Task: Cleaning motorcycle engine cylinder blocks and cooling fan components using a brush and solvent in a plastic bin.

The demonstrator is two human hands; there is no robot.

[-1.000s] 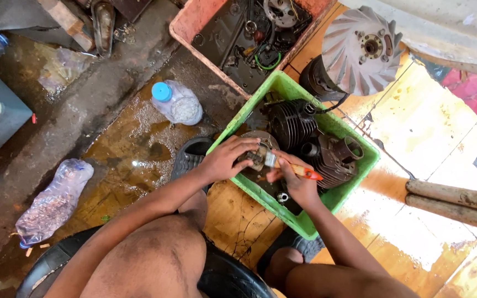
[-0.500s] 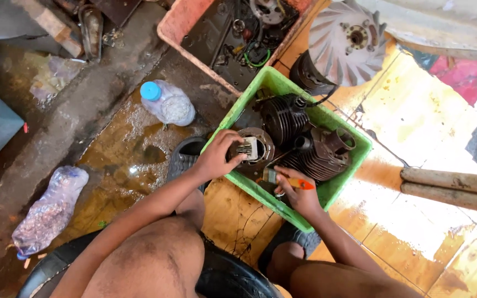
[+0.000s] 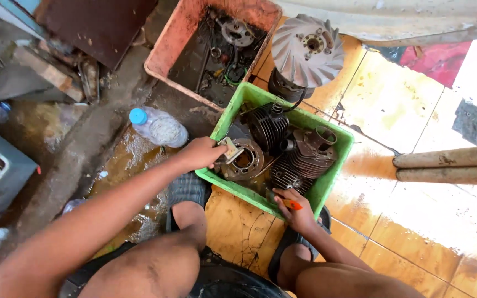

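Two hands are busy in the head view, the only view you have. Your left hand [image 3: 204, 153] is closed around a small pale flat piece [image 3: 231, 149], fingers wrapped tight, and it rests against the round grey engine cylinder [image 3: 244, 161]. That cylinder sits in the near left part of the green plastic crate [image 3: 333, 182]. Your right hand [image 3: 295, 209] is at the near edge of the crate, fingers curled shut on a thin tool with an orange handle [image 3: 292, 205].

I think a few things could go wrong from here. The parts look oily and heavy, so the small piece could slip out of your left hand and fall down among the finned cylinders [image 3: 289, 165], where it would be hard to find. The fins look thin and sharp, so a slip could scrape your knuckles. The tip of the orange tool is hidden, so I cannot tell where it points; if you push hard and it skids, it could poke your other hand.

The floor by the clear bottle with the blue cap [image 3: 159, 127] looks wet. Your sandal [image 3: 187, 189] stands near that wet patch, so a foot could slide if you lean in. The crate sits partly on the smooth tiles [image 3: 398, 105] and might scoot when you press down.
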